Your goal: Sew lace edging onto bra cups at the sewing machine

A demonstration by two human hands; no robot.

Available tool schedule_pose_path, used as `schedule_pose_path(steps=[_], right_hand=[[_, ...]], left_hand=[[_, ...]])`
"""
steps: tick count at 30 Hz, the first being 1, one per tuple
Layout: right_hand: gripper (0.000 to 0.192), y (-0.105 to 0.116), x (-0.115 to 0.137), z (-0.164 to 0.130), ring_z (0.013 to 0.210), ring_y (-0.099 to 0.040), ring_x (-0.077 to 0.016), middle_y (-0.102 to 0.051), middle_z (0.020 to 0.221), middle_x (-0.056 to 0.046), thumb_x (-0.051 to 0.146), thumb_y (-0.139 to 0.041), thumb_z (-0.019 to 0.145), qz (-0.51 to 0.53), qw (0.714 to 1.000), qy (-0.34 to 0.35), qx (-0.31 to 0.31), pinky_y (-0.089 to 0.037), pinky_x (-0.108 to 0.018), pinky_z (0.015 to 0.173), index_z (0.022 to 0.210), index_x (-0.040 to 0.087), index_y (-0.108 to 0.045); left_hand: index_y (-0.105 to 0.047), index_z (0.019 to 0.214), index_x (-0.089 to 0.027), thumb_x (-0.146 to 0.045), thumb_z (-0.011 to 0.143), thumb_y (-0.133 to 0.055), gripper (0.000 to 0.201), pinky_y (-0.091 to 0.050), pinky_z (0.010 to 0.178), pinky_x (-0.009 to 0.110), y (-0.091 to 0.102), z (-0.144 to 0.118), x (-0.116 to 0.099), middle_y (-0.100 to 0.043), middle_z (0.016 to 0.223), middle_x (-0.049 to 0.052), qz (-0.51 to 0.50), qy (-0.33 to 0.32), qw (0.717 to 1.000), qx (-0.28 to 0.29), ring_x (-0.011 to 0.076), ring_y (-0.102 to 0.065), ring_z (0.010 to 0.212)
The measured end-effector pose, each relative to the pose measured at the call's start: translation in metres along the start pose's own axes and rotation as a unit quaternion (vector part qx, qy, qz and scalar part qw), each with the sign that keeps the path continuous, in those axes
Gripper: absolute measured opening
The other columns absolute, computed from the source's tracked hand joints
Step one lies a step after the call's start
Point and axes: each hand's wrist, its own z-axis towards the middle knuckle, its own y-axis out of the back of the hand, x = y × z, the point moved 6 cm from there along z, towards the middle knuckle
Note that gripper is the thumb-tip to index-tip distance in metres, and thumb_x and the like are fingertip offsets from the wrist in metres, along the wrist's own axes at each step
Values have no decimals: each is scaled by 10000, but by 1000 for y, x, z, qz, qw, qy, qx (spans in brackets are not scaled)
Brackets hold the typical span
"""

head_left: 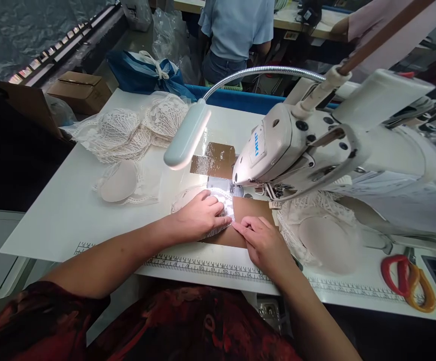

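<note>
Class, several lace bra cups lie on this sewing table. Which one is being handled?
The lace cup under the sewing machine lamp light: the left hand presses flat on it. The pile at far left and the cup at right lie untouched.

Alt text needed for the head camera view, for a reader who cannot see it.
A person's left hand and right hand press a white lace piece flat on a white table beneath the head of a white sewing machine, lit by a gooseneck lamp. More lace cups lie at the far left, and red and orange scissors at the right.
</note>
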Motion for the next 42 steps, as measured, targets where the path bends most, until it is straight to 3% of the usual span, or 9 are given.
schedule_pose_path(steps=[4, 9, 11, 19, 30, 36, 42], right_hand=[[417, 3, -7, 2, 853, -526, -183, -638, 965, -75, 2, -408, 847, 48, 998, -24, -38, -443, -280, 746, 1149, 152, -654], [415, -3, -5, 7, 811, -516, -198, -632, 916, -76, 26, -424, 840, -11, 1000, -22, -12, -428, -300, 707, 1156, 158, -658], [405, -5, -3, 7, 787, -499, -203, -633, 899, -77, 34, -423, 841, -42, 999, -20, -9, -411, -307, 686, 1143, 156, -664], [409, -6, 2, 5, 757, -447, -197, -629, 878, -64, 14, -440, 817, -80, 996, -16, -43, -366, -302, 673, 1125, 157, -668], [396, -6, 2, 4, 771, -445, -196, -625, 873, -53, 16, -445, 823, -83, 995, -23, -57, -346, -298, 685, 1116, 165, -666], [364, -6, 2, 7, 771, -455, -193, -632, 882, -55, 37, -438, 849, -86, 995, -33, -30, -347, -301, 693, 1102, 174, -660], [350, -3, -1, 22, 775, -476, -193, -621, 866, -63, 26, -446, 823, -93, 994, -48, 31, -333, -304, 653, 1048, 186, -661]], left_hand=[[-613, 1221, -245, -202, 939, -463, 323, -363, 780, 393, -1, 0, 1, -582, 843, 70, -13, 2, 1000, 2, 198, -498, 779], [-638, 1161, -172, -211, 971, -410, 299, -420, 874, 388, 4, 2, -1, -575, 1234, 140, -48, -24, 998, -23, 245, -517, 1070], [-639, 1135, -144, -200, 973, -387, 304, -450, 853, 366, 3, 3, -2, -553, 1301, 138, -52, -33, 998, -18, 232, -534, 1048], [-559, 1256, -63, -161, 898, -433, 393, -486, 811, 367, -5, 3, 1, -569, 1291, 171, -26, 14, 1000, 9, 224, -570, 893], [-603, 1197, -12, -132, 854, -465, 389, -510, 794, 369, -6, 2, 0, -583, 1262, 214, -27, 24, 999, -34, 239, -574, 899], [-603, 1208, -14, -140, 844, -476, 406, -512, 801, 370, -3, 2, 5, -588, 1276, 200, -49, 26, 998, -33, 250, -562, 929], [-588, 1253, -43, -121, 850, -469, 428, -494, 822, 383, -1, 8, 20, -579, 1318, 163, -55, 20, 998, 7, 255, -550, 952]])
